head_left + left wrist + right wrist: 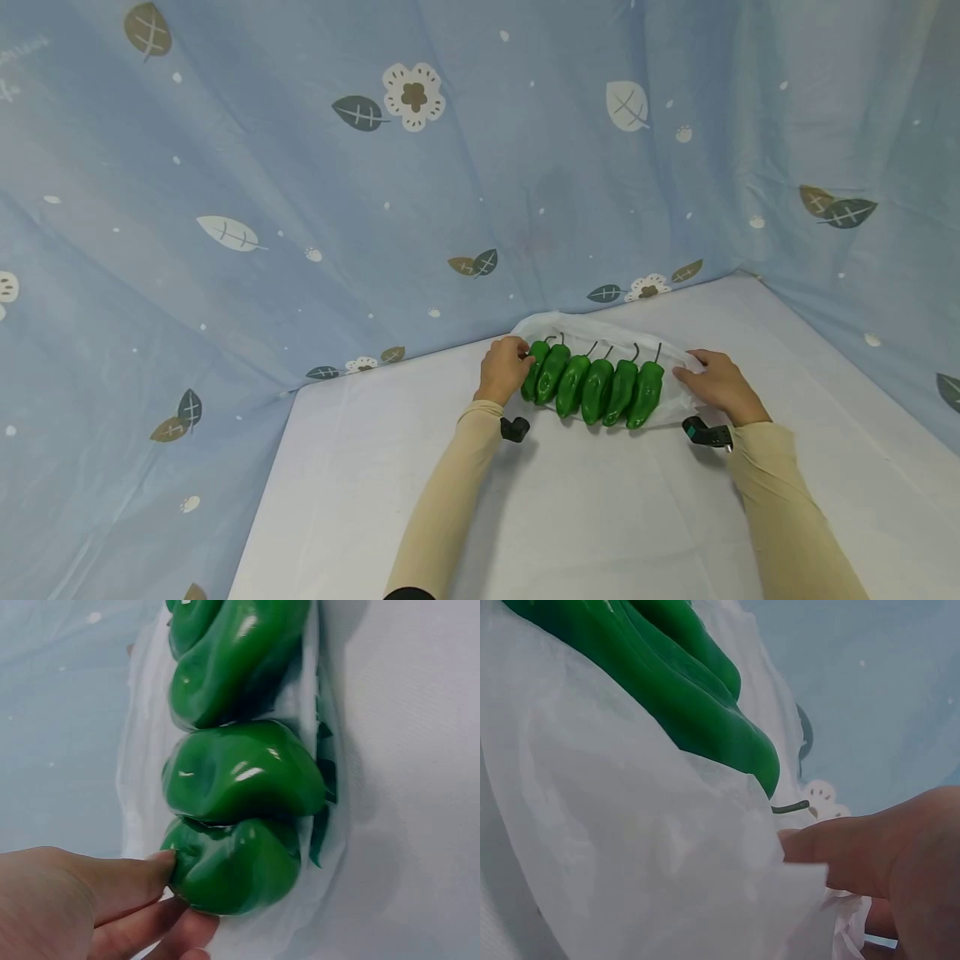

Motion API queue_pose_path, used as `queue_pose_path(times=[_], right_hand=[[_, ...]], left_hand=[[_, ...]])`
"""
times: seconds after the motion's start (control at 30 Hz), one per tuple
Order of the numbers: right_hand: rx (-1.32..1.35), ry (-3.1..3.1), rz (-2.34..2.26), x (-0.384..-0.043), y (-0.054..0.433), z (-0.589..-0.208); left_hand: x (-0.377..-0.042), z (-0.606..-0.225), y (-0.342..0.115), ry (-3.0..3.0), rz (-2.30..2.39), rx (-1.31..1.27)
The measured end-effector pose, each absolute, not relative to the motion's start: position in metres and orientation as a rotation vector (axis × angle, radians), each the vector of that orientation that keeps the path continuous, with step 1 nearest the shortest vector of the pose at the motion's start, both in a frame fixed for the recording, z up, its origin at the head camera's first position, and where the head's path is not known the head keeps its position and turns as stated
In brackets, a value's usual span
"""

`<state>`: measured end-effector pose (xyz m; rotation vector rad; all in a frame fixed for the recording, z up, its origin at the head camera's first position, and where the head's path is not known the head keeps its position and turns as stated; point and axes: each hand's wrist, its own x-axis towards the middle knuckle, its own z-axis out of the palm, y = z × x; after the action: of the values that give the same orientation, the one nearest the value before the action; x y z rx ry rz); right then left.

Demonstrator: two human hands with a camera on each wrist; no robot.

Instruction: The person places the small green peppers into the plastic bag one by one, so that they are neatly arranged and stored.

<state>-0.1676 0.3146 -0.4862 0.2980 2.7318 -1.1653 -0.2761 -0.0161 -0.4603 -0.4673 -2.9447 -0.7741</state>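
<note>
Several glossy green peppers [597, 392] lie side by side in a row on a thin white plastic bag [681, 406], stems toward the back. At the row's left end, my left hand [502, 369] pinches the outermost pepper [232, 874], thumb on its near end and fingers beneath. My right hand [718, 383] holds the bag's right edge between thumb and fingers. In the right wrist view, the crumpled film [630, 832] rises in front of the rightmost pepper [727, 739] and partly hides my fingertips.
The white table [600, 517] meets a blue curtain [525, 167] with leaf and flower prints, close behind the bag. Small black wrist devices hang by each hand, the left device [515, 429] and the right device [707, 433]. Dark green marks show along the bag's near side.
</note>
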Motion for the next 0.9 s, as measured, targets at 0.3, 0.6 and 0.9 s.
queue_pose_path(times=[0.3,0.6,0.9], right_hand=[[0.285,2.739,-1.182,-0.166,0.314,-0.486],[0.283,2.735,-1.189,-0.164,0.313,-0.485],[0.286,2.734,-1.191,-0.165,0.313,-0.485]], left_hand=[[-0.277,-0.464,-0.017,-2.971,-0.773,-0.44],[-0.275,-0.465,-0.017,-2.979,-0.802,-0.419],[-0.267,-0.452,-0.024,-2.91,-0.89,-0.498]])
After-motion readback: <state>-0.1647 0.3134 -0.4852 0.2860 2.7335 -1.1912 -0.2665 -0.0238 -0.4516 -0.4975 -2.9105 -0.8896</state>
